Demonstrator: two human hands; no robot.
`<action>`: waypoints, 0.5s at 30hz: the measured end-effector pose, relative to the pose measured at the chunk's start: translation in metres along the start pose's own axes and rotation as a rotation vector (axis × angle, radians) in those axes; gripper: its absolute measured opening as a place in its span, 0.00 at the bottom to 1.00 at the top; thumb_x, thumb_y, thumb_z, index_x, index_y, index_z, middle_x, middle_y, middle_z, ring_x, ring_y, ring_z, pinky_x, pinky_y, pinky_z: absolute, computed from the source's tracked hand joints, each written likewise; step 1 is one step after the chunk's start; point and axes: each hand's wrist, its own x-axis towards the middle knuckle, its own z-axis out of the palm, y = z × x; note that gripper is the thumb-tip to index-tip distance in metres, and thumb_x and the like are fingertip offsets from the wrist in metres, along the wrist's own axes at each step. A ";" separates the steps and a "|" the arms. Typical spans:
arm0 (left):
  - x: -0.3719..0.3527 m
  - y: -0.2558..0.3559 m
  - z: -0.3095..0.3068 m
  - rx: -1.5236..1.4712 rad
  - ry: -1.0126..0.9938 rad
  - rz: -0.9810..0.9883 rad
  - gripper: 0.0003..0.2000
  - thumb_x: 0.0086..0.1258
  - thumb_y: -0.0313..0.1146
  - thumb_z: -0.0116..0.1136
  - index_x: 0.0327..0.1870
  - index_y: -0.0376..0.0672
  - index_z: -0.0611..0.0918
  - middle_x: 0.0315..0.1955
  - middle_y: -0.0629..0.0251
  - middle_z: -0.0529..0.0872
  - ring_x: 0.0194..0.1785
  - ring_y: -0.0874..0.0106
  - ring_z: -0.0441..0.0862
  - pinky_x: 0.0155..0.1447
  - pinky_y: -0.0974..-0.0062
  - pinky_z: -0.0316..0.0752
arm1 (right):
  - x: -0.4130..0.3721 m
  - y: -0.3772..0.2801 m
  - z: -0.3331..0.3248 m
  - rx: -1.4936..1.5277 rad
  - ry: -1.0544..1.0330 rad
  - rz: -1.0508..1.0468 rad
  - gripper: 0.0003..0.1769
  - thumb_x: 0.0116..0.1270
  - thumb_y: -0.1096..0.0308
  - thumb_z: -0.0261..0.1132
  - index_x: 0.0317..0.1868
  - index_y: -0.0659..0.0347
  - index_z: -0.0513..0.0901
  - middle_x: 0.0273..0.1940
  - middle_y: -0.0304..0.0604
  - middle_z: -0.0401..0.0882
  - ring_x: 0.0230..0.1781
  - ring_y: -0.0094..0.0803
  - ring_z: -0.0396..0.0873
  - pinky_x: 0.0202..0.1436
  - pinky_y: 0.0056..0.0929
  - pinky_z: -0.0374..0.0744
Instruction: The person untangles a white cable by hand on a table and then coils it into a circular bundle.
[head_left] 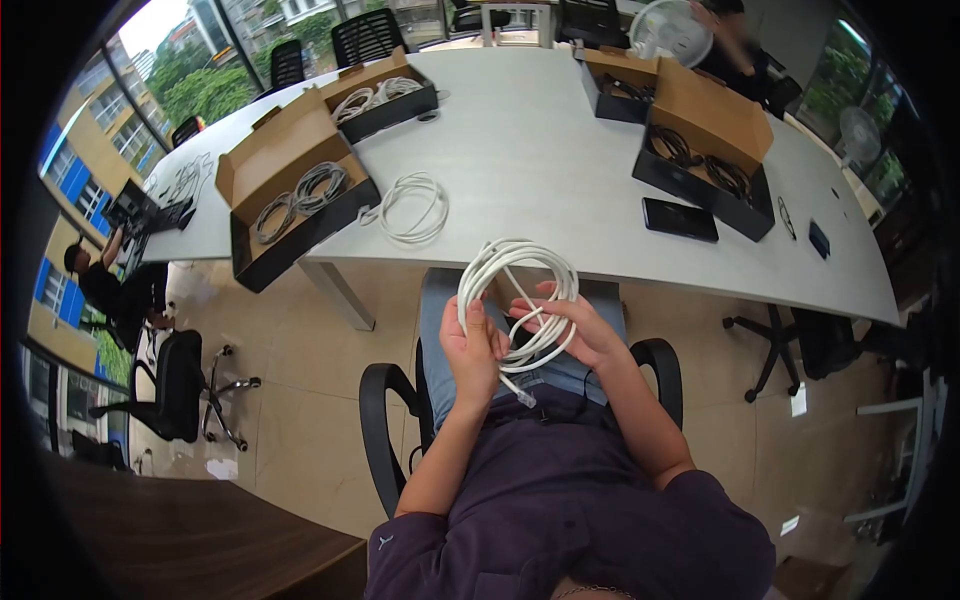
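A white network cable [520, 252] is wound into a loose coil above my lap, just off the table's near edge. My left hand [472, 335] grips the coil's left side, thumb up. On the right side, my right hand [580, 328] has its fingers curled around the strands near a length crossing the loop. One cable end with a clear plug [525, 398] hangs below the coil. Another white coiled cable [441, 210] lies on the table, left of my hands.
On the white table [520, 150], an open box with grey cables [300, 250] and another box [415, 103] stand left. Two boxes with dark cables [700, 195] stand right, near a black phone [680, 219]. Chair armrests [385, 385] flank me. People sit far left and at the back right.
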 end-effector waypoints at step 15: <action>-0.005 -0.029 0.027 -0.147 -0.251 -0.482 0.05 0.75 0.33 0.55 0.44 0.43 0.75 0.17 0.76 0.66 0.18 0.84 0.65 0.28 0.81 0.73 | -0.060 -0.027 -0.012 0.201 0.094 -0.388 0.14 0.75 0.61 0.58 0.29 0.50 0.71 0.14 0.25 0.58 0.13 0.13 0.57 0.29 0.21 0.70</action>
